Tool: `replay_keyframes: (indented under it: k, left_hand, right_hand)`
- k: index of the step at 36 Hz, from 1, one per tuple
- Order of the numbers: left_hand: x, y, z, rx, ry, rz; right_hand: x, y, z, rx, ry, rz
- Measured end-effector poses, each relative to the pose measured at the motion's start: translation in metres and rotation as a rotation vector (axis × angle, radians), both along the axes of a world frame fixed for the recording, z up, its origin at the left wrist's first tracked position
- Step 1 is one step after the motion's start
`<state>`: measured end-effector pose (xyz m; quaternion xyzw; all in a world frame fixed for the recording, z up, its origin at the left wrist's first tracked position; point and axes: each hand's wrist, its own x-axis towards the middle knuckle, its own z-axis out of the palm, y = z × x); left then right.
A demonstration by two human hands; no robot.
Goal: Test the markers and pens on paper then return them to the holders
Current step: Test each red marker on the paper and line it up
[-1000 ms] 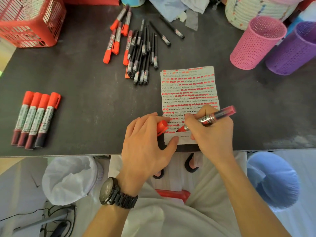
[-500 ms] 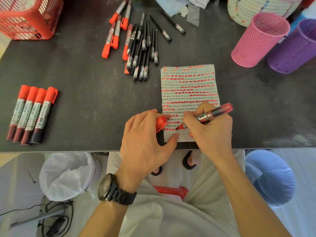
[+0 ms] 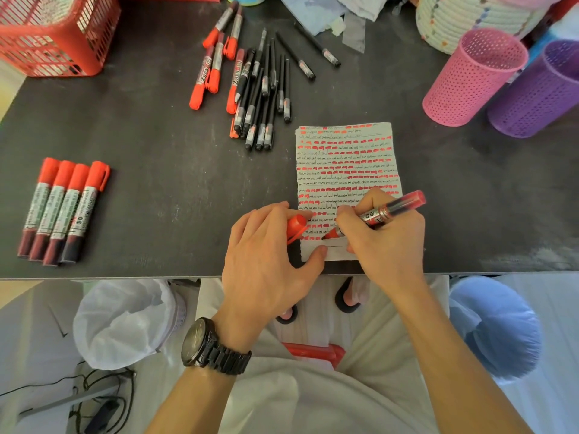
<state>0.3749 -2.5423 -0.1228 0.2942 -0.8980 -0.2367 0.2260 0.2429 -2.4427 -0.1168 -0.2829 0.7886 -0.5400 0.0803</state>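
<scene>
Gripping an uncapped red marker (image 3: 391, 209) in the right hand (image 3: 385, 245), curling thumb and fingers round its barrel and pressing its tip onto the lowest row of red marks on the paper (image 3: 344, 158). Pinning that paper close to the front edge of the tabletop (image 3: 156, 136) with the left hand (image 3: 266, 255), laying the thumb on the sheet's bottom left corner while clasping the red cap (image 3: 296, 227) under curled fingers, just beside the marker's tip. Writing on a sheet already filled almost to the bottom with rows of red dashes and thin dark scribbles. Working with four capped markers (image 3: 62, 211) lying side by side toward the left edge, a heap of black pens and red markers (image 3: 260, 98) spreading from the paper's far left corner toward the back edge, a pink holder (image 3: 473, 76) and a purple holder (image 3: 539, 89) side by side near the far right corner, and a red basket (image 3: 53, 32) sitting at the far left corner.
</scene>
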Motion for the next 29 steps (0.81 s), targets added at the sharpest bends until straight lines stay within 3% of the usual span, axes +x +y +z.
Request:
replay_keyframes:
  k: [29]
  left_hand:
    - [0.001,0.0005,0.0007,-0.006,-0.007,-0.004]
  right_hand:
    - [-0.0005,-0.0007,0.0014,0.001,0.027,0.005]
